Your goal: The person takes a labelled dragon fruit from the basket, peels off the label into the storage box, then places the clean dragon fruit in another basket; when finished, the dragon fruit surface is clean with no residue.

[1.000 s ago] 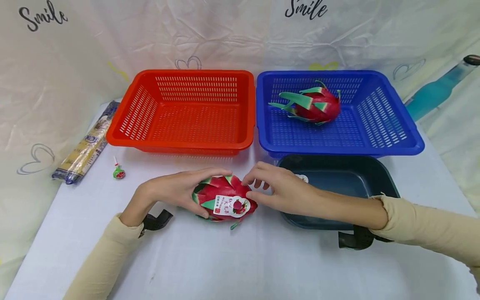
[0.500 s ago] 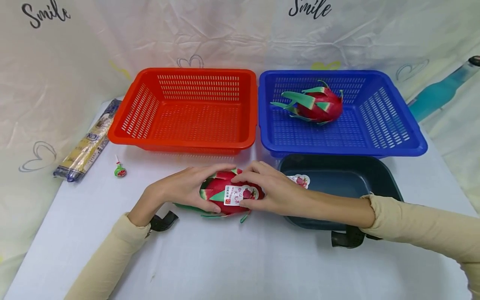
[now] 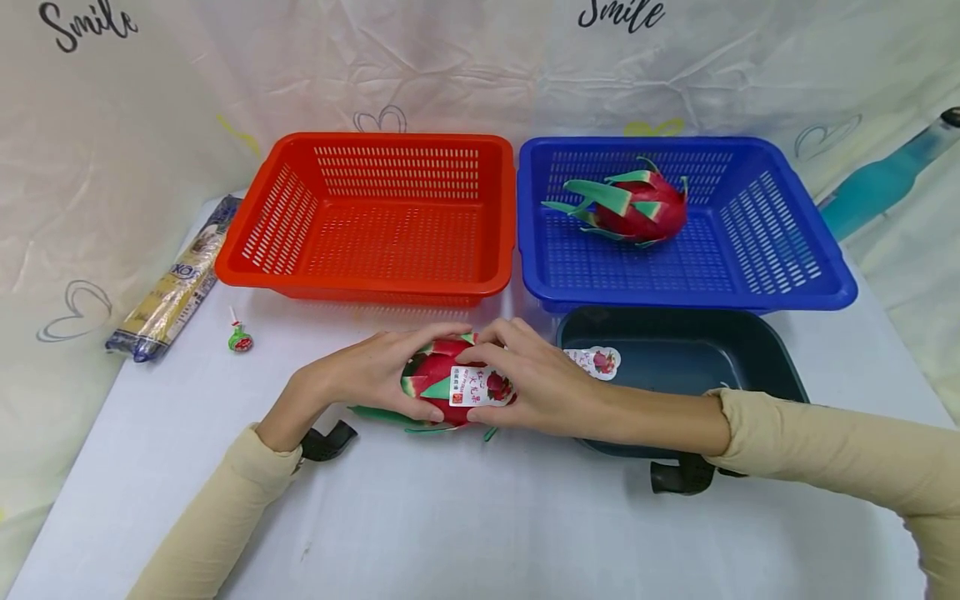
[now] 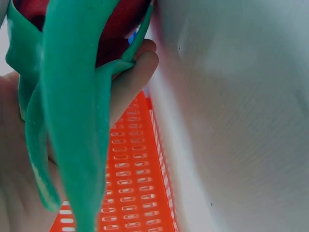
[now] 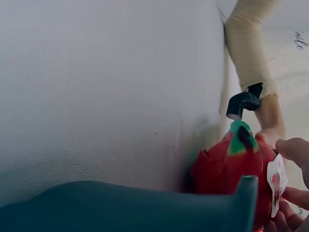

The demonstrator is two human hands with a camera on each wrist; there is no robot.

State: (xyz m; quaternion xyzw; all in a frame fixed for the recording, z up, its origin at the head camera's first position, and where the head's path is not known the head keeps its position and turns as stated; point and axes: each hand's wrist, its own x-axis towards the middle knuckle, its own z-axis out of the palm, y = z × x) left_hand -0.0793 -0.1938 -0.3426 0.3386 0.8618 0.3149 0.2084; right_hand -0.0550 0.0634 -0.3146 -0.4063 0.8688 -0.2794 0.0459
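A red dragon fruit (image 3: pixel 433 371) with green leaf tips lies on the white table between my hands. A white printed label (image 3: pixel 471 386) with a fruit picture is on its upper side. My left hand (image 3: pixel 367 371) holds the fruit's left end, thumb in front and fingers behind; long green leaves (image 4: pixel 72 96) hang past its palm in the left wrist view. My right hand (image 3: pixel 547 379) is curled over the right end, index finger and thumb on either side of the label. The right wrist view shows its fingers close to the label (image 5: pixel 276 183).
Behind stand a red basket (image 3: pixel 360 292) and a blue basket (image 3: pixel 697 298) with another dragon fruit (image 3: pixel 645 208) in it. A dark tray (image 3: pixel 675 367) with a second label (image 3: pixel 596 362) lies under my right forearm. Noodle packet (image 3: pixel 172 287) and lollipop (image 3: pixel 240 339) lie left; blue bottle (image 3: pixel 873 196) stands right.
My right hand has moved left onto the dragon fruit's right end, around the label. The fruit and my left hand have shifted slightly right, and more of the tray's label shows.
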